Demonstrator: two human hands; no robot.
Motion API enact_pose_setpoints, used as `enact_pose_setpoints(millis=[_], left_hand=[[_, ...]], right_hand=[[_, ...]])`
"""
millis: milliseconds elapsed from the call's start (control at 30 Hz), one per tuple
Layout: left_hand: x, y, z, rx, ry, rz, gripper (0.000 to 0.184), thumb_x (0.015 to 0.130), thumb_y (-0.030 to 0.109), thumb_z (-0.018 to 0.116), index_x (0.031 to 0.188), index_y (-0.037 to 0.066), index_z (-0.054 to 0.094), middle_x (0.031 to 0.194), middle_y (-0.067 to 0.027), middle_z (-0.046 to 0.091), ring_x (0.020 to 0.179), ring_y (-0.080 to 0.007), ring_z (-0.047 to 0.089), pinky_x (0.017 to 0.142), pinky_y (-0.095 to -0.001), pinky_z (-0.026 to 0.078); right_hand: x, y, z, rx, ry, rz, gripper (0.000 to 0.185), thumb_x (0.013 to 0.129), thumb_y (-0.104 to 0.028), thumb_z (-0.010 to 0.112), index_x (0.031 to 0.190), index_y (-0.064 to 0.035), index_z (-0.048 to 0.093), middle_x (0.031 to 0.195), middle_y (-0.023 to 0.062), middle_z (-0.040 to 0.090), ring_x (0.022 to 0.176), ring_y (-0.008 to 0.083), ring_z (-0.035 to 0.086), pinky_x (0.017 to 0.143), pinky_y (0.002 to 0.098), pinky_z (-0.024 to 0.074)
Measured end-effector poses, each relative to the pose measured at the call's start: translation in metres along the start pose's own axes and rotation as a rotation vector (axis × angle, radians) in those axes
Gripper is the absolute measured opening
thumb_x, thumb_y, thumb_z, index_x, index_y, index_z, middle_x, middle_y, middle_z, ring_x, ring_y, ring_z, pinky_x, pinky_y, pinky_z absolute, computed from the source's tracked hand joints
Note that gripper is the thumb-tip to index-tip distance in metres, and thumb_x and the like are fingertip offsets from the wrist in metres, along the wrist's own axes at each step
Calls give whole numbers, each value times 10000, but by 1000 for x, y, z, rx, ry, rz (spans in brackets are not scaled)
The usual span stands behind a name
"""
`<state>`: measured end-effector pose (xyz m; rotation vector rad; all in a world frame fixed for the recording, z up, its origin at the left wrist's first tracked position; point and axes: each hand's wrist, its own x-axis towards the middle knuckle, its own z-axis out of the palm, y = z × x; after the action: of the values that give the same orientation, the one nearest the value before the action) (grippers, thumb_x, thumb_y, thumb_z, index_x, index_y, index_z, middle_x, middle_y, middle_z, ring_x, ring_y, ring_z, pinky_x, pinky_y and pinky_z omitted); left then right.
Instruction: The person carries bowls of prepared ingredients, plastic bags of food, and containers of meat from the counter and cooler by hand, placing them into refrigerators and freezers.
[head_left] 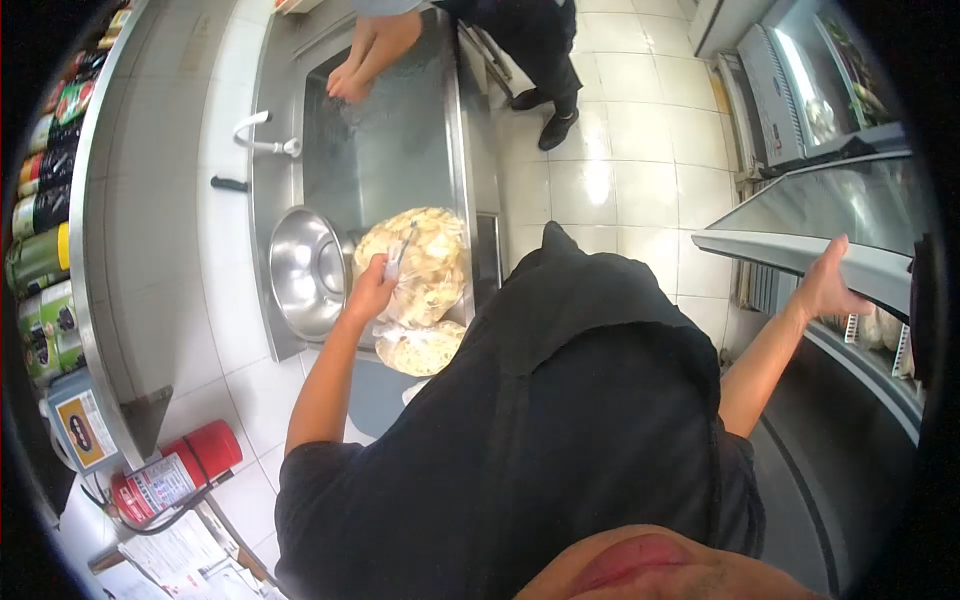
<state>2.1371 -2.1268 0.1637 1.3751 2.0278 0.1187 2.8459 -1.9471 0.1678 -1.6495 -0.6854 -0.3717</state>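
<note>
Our left fingers (378, 272) are closed on the gathered top of a clear plastic bag (430, 270) of pale slices, at about 10 o'clock from our chest; whether the sink edge bears its weight we cannot tell. Our right fingers (838, 262), at 2 o'clock, are partly curled around the edge of a glass refrigerator door (800, 245), which stands open. A second bag (425, 350) lies just on our side of the first, with a steel bowl (300, 300) beside them, farther left. At 11 o'clock a co-worker's hands (355, 82) are over the sink (390, 150). We judge the step as handling the bag while minding the door; the next move calls for a firm left hold and a steady door.
</note>
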Motion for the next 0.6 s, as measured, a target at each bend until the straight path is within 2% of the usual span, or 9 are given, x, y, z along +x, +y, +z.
enact_pose_setpoints(millis=[133,233,333,367,433,467,500,533,600], left_hand=[[4,-6,-16,-86,-6,3,363,863,103,564,1194,33,433,968,-170,597,898,-236,589,793,-362,454],[20,25,-44,-106,43,-28,361,873,110,556,1208,19,459,1022,-140,591,924,-196,561,813,-338,444],[16,39,-67,-298,23,-38,366,875,108,555,1219,11,473,1044,-103,588,909,-172,553,801,-312,445],[3,44,-70,-362,39,-85,361,877,113,554,1220,26,483,1038,-85,589,899,-158,545,783,-301,441],[5,54,-76,-476,62,-130,351,880,121,550,1222,55,504,1027,-49,589,879,-131,528,747,-277,434],[8,54,-76,-528,58,-124,361,876,119,549,1227,53,503,1024,-33,589,869,-111,523,727,-263,424],[12,59,-80,-556,58,-117,365,874,120,551,1229,48,502,1022,-33,590,870,-110,521,724,-262,421],[15,68,-87,-585,58,-111,369,873,120,554,1230,43,500,1021,-32,590,870,-110,519,722,-262,419],[23,90,-106,-651,53,-43,405,868,122,561,1252,25,480,1055,-45,587,904,-117,526,745,-272,430]], right_hand=[[-27,-49,19,-108,-127,59,781,653,-225,845,1151,104,340,1091,238,526,978,294,581,866,394,512],[-47,-46,52,197,-330,4,745,700,-224,831,1170,105,356,1111,233,521,976,294,582,876,390,506],[-107,-54,34,257,-483,154,620,750,-195,794,1151,93,419,1080,179,500,1036,254,510,881,380,468],[-135,-52,22,115,-556,150,588,756,-202,788,1135,81,439,1056,161,500,984,248,515,875,380,451],[-201,23,18,72,-798,270,578,755,-241,782,1143,56,474,1041,141,510,950,237,520,866,373,445],[-228,25,15,-189,-967,142,608,770,-273,762,1204,42,476,1083,159,537,1033,253,529,895,374,438],[-252,6,14,-135,-1120,243,651,799,-295,730,1283,29,441,1131,186,560,1072,248,536,902,372,439],[-264,-34,18,-3,-1320,551,672,824,-299,703,1331,26,404,1159,187,573,1033,238,559,873,354,454],[-280,-71,25,123,-1674,626,665,849,-271,668,1354,34,362,1077,157,624,944,201,600,761,323,482]])
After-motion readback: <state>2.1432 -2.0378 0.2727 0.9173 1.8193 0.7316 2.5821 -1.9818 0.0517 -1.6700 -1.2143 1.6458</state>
